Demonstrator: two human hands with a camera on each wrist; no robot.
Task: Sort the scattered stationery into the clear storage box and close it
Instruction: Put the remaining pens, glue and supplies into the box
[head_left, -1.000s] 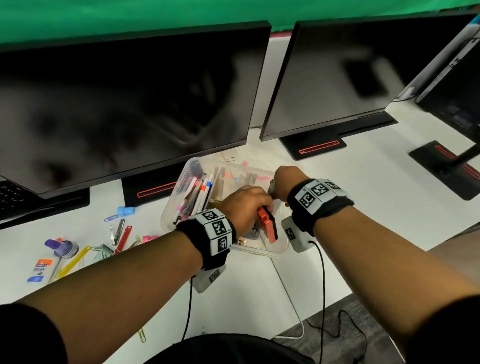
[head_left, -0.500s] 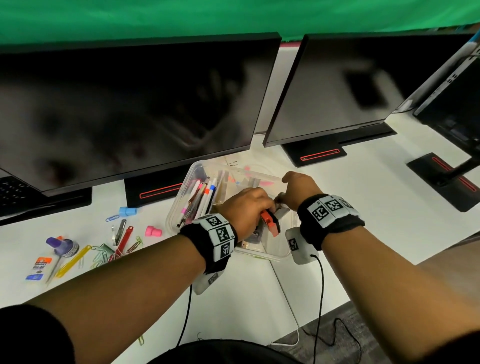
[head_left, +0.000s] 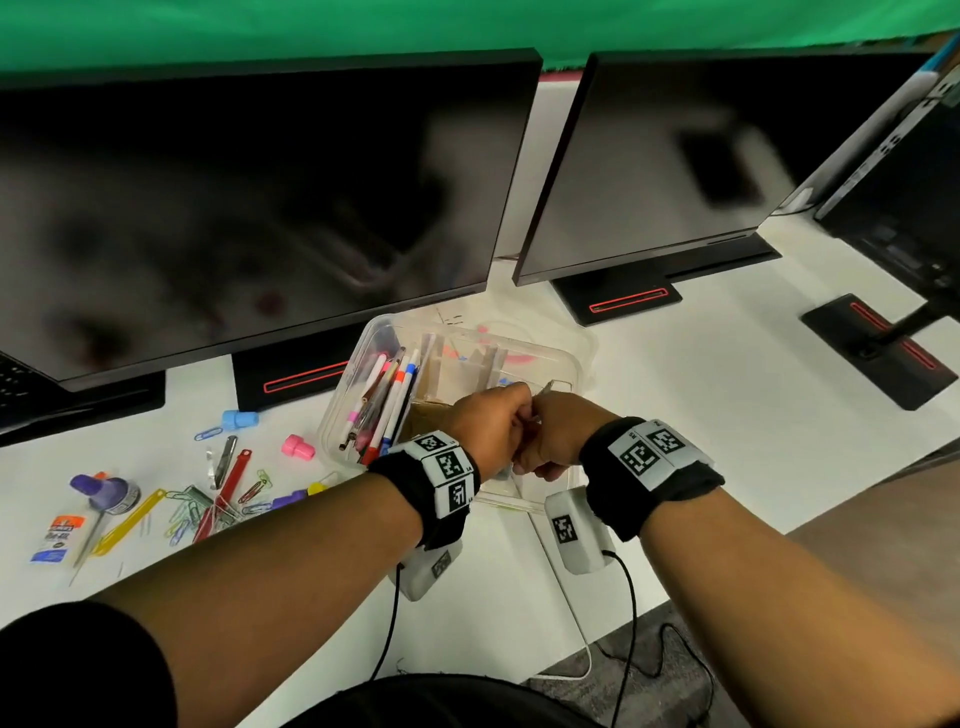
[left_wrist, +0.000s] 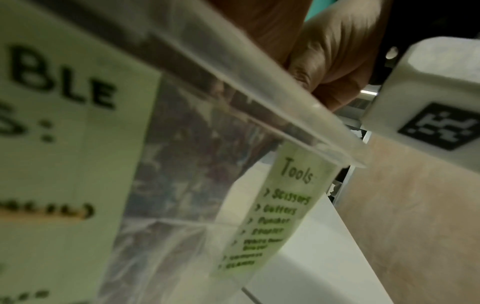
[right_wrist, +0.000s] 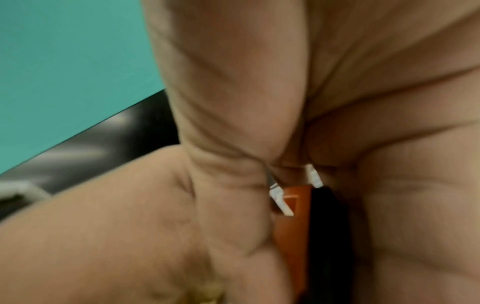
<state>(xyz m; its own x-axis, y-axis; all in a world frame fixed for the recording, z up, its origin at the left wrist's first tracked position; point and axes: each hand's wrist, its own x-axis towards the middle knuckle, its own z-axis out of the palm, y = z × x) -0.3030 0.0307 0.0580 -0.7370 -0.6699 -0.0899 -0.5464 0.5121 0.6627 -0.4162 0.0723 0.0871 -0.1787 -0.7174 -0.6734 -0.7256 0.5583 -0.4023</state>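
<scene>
Head view is evenly lit from overhead, no hard shadows on the white worktop (head_left: 727, 415). The two dark monitors (head_left: 249, 218) pick up smeared, soft reflections. Wide-angle bend is obvious: monitor edges tilt and bow toward the frame borders. I see slight motion softness around both hands, and the small stationery on the left reads fine.

Left wrist view is dim with a greenish cast; the near paper label (left_wrist: 52, 123) is badly out of focus, the "Tools" label (left_wrist: 291, 205) only partly legible, its lower lines smeared. Box rim (left_wrist: 233, 86) shows mild glare.

Right wrist view is too close: skin fills the frame, everything soft, and the orange-and-black item (right_wrist: 298, 226) is blurred.
</scene>
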